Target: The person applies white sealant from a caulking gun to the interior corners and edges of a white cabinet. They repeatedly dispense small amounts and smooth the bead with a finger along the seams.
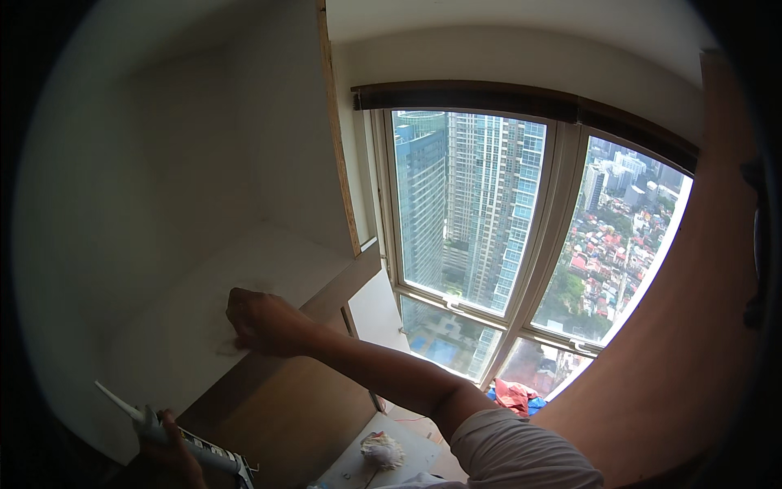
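Observation:
My right hand (267,323) reaches out over the white shelf surface (183,301) of a cabinet recess. Its fingers are closed and turned down toward the surface. What they hold, if anything, is hidden, and faint smudges show beside the hand. At the lower left my left hand (173,453) is wrapped round a caulking gun (218,458). The gun carries a sealant cartridge, and its long white nozzle points up and to the left. Below the shelf's front edge is a brown cabinet front (289,399).
A white board (346,471) at the bottom holds a fluffy white clump (381,451). Behind my right arm are a pale open door (376,308) and tall windows (489,204). Red and blue cloth or bags (516,397) lie below them. A brown panel (652,350) rises at right.

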`<state>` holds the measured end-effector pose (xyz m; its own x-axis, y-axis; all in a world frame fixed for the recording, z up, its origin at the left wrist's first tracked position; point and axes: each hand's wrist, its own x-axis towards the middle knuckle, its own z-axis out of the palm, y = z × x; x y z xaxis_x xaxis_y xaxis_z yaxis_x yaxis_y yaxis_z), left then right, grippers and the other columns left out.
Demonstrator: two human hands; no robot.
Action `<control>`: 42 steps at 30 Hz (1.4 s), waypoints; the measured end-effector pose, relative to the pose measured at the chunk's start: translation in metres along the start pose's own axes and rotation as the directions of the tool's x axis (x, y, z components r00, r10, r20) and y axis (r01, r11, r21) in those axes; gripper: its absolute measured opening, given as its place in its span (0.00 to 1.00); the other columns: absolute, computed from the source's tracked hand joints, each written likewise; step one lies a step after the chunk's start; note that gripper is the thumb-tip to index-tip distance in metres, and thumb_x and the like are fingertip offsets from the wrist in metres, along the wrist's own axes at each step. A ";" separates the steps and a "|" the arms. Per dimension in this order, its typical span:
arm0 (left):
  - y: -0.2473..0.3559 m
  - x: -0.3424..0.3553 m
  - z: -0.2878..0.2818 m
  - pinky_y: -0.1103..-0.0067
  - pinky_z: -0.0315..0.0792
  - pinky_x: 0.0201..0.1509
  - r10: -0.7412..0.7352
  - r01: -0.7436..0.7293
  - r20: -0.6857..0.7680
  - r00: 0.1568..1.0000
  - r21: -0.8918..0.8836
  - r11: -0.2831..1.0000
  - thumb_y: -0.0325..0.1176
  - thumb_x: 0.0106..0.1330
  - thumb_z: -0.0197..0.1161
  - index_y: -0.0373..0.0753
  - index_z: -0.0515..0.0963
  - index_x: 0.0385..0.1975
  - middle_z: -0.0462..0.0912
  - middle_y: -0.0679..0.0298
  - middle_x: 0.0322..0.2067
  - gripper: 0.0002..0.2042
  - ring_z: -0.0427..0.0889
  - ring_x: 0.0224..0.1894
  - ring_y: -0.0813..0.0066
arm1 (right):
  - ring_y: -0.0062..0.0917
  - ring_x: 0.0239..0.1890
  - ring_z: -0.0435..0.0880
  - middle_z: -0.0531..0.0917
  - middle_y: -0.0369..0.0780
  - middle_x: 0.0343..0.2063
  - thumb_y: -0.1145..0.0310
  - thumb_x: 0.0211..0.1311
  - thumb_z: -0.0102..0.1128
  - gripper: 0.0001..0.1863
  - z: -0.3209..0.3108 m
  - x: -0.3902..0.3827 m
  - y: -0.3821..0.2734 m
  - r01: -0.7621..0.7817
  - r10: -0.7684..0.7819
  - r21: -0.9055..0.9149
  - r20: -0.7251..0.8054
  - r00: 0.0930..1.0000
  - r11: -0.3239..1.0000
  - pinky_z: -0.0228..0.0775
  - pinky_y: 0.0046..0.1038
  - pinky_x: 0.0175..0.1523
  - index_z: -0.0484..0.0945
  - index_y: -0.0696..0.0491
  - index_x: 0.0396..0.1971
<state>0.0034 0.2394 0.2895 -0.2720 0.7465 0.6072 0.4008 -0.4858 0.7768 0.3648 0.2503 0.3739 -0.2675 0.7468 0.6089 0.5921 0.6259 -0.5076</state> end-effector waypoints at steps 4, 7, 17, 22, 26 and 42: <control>-0.011 0.005 0.002 0.71 0.77 0.56 0.088 -0.083 -0.059 0.994 0.084 0.993 0.40 0.74 0.70 0.26 0.73 0.66 0.85 0.56 0.48 0.29 0.84 0.50 0.67 | 0.46 0.44 0.82 0.79 0.45 0.42 0.71 0.60 0.72 0.11 0.005 -0.015 -0.013 0.072 -0.063 0.046 -0.178 0.982 0.996 0.76 0.44 0.48 0.77 0.57 0.28; -0.011 0.006 -0.002 0.70 0.76 0.58 0.027 -0.026 -0.008 1.000 0.078 0.997 0.41 0.74 0.70 0.26 0.73 0.66 0.84 0.56 0.49 0.29 0.84 0.50 0.67 | 0.42 0.43 0.83 0.80 0.44 0.40 0.71 0.66 0.67 0.09 0.024 -0.051 -0.027 0.184 -0.120 0.226 -0.270 0.955 0.957 0.76 0.41 0.47 0.78 0.59 0.29; 0.033 -0.004 0.013 0.68 0.76 0.54 -0.015 0.051 0.106 0.994 -0.339 0.939 0.44 0.75 0.67 0.30 0.70 0.66 0.78 0.59 0.46 0.29 0.79 0.49 0.69 | 0.22 0.28 0.79 0.79 0.34 0.23 0.57 0.68 0.74 0.17 0.086 -0.247 -0.024 -0.634 0.568 0.217 0.298 0.767 0.742 0.72 0.28 0.39 0.85 0.57 0.32; 0.083 -0.010 0.068 0.74 0.67 0.58 -0.013 0.153 0.208 0.978 -0.676 0.721 0.58 0.80 0.51 0.34 0.66 0.67 0.73 0.64 0.45 0.32 0.73 0.48 0.75 | 0.23 0.44 0.80 0.83 0.36 0.40 0.41 0.72 0.66 0.28 0.134 -0.262 -0.032 -0.611 0.368 0.761 0.516 0.773 0.217 0.72 0.30 0.51 0.85 0.56 0.44; 0.125 -0.014 0.087 0.78 0.66 0.52 0.020 0.299 0.371 0.928 -0.779 0.552 0.58 0.83 0.46 0.35 0.66 0.65 0.71 0.65 0.41 0.29 0.70 0.44 0.78 | 0.29 0.64 0.77 0.80 0.40 0.61 0.40 0.73 0.62 0.33 0.169 -0.248 -0.030 -0.522 0.075 0.852 0.523 0.849 -0.028 0.69 0.35 0.70 0.78 0.53 0.63; 0.197 -0.046 0.100 0.78 0.75 0.48 -0.123 0.383 0.363 0.923 -0.849 0.365 0.56 0.84 0.48 0.41 0.70 0.55 0.76 0.68 0.38 0.22 0.77 0.37 0.79 | 0.37 0.68 0.74 0.78 0.42 0.61 0.48 0.74 0.63 0.27 0.141 -0.237 -0.075 -0.107 -0.030 0.784 0.112 0.993 -0.611 0.61 0.41 0.77 0.76 0.54 0.59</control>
<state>0.1827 0.1550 0.3983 0.0175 0.9144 0.4045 -0.7000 -0.2777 0.6580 0.2763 0.0577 0.1812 -0.3691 0.7480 0.5516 -0.9292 -0.2863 -0.2335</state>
